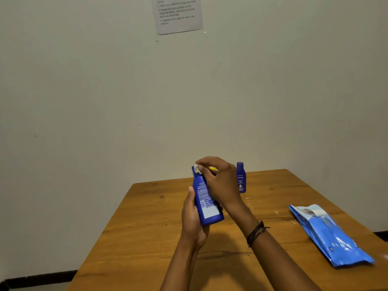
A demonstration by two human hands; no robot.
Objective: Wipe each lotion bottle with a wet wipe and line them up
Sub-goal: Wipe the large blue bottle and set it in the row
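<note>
My left hand [192, 221] holds a large blue lotion bottle [206, 203] tilted above the wooden table [159, 234], its printed back label facing me. My right hand [220, 181] presses a small white wet wipe [197, 168] against the bottle's top end. Only a corner of the wipe shows under my fingers. A smaller blue lotion bottle [240, 177] stands upright near the table's far edge, just right of my right hand. A bit of something yellow [213, 169] shows behind my right hand; I cannot tell what it is.
A blue wet wipe pack [329, 236] lies on the table's right side with its flap peeled open. A printed instruction sheet [178, 14] hangs on the wall behind. The table's left edge drops off near my left arm.
</note>
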